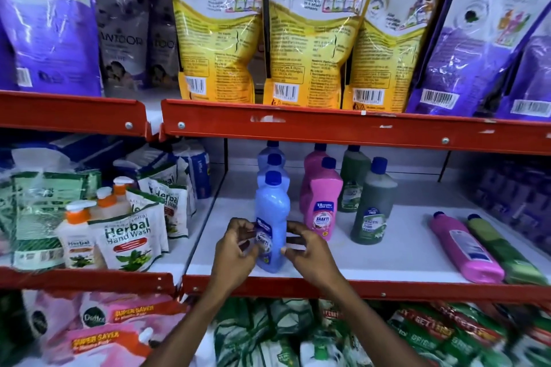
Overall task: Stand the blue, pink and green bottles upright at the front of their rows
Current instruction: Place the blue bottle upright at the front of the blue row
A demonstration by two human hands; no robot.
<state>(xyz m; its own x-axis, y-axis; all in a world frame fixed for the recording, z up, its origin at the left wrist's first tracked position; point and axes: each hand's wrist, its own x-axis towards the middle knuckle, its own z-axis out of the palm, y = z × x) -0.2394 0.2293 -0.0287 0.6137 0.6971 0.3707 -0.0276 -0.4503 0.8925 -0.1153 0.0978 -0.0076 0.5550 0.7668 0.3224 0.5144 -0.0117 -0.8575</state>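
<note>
A blue bottle (pixel 272 211) stands upright near the front edge of the white shelf (pixel 387 259), at the head of a row of blue bottles. My left hand (pixel 235 247) grips its lower left side and my right hand (pixel 307 250) its lower right side. To the right stand an upright pink bottle (pixel 323 205) and an upright green bottle (pixel 372 208), each with one more bottle behind. At the shelf's right, a pink bottle (pixel 465 247) and a green bottle (pixel 507 250) lie flat on their sides.
Herbal hand-wash pouches (pixel 128 238) and pump bottles (pixel 74 232) fill the shelf to the left. A red shelf rail (pixel 357 128) runs overhead, with yellow and purple refill pouches above. Purple packs (pixel 518 197) crowd the far right. More pouches sit on the shelf below.
</note>
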